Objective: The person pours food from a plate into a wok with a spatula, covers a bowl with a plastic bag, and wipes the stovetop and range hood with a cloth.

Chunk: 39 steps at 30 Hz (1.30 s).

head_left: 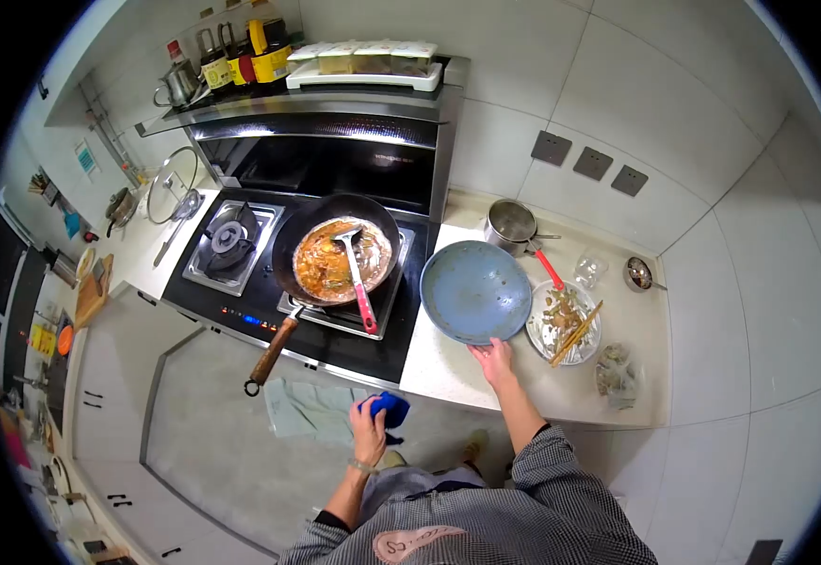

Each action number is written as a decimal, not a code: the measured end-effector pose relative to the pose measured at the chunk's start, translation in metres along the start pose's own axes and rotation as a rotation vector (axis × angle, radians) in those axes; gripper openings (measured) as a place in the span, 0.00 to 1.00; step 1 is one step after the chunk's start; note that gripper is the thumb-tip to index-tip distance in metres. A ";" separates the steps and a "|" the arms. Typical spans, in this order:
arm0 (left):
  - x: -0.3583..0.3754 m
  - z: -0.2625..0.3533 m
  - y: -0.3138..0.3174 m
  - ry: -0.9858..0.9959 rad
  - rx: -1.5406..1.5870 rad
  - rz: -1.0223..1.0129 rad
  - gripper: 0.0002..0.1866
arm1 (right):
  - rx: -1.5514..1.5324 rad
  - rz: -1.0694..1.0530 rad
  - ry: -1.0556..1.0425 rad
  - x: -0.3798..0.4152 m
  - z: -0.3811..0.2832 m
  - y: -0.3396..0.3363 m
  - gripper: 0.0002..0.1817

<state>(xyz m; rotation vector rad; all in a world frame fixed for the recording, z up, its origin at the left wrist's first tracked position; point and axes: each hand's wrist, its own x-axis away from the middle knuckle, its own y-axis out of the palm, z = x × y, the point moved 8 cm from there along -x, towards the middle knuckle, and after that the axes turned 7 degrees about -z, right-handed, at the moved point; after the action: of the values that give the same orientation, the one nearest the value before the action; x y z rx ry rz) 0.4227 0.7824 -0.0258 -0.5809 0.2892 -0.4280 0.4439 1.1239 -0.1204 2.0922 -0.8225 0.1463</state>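
My left hand [367, 435] is closed around a bunched dark blue cloth [390, 411], in front of the stove's edge. My right hand [495, 363] grips the near rim of a large blue-grey bowl [475, 290], wide and shallow, over the counter right of the stove. A little wet residue shows inside the bowl. On the right burner sits a dark wok [285, 251] with a wooden handle, holding reddish-orange food in sauce. A spatula [357, 282] with a red handle rests in the wok, its handle lying over the near rim.
Beside the bowl are a steel pot [511, 223], a plate of scraps [575, 350] with chopsticks, a clear plastic bag [617, 377] and a small metal bowl [637, 274]. A glass lid [173, 185] leans left of the stove. Bottles and a lidded seasoning box [365, 79] stand above.
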 end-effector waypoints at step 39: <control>-0.124 0.135 -0.091 -0.348 1.539 0.056 0.24 | 0.739 -0.158 -0.103 0.103 -0.072 0.105 0.27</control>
<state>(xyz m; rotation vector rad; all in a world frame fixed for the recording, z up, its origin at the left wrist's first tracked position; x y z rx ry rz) 0.3374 0.8343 0.1531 0.8599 -0.3812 -0.3694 0.4740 1.0832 0.0361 2.8687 -0.7213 0.2925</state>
